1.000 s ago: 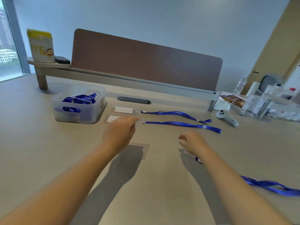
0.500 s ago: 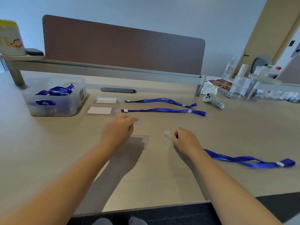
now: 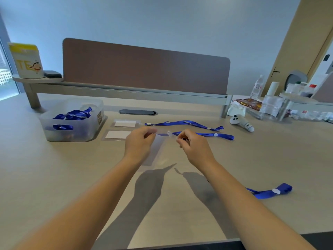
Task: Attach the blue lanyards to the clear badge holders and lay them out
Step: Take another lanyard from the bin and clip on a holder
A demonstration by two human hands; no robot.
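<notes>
Best done by keeping the clear badge holder (image 3: 156, 150), pinched at its top edge in the left hand (image 3: 139, 144) and lifted off the desk, steady with the slot turned toward the clip. Pinched in the right hand (image 3: 193, 147), the small clear clip (image 3: 170, 133) of the third blue lanyard (image 3: 268, 191), whose tail trails near right on the desk (image 3: 54, 177); worth threading squarely, without creasing the soft plastic, probably easy to miss since both parts are transparent. Hands close together, a narrow gap between them. Far left, a translucent bin (image 3: 72, 123) holding more blue lanyards. Right of it, two finished badge holders (image 3: 124, 124) with white cards, laid out in a column with their lanyards (image 3: 183, 123) stretched rightward. Further right, a white controller (image 3: 242, 123), then bottles and clutter (image 3: 273, 107). Behind, a brown desk divider (image 3: 146, 69), a yellow-topped canister (image 3: 26, 60) on the shelf at far left, pale wall beyond.
</notes>
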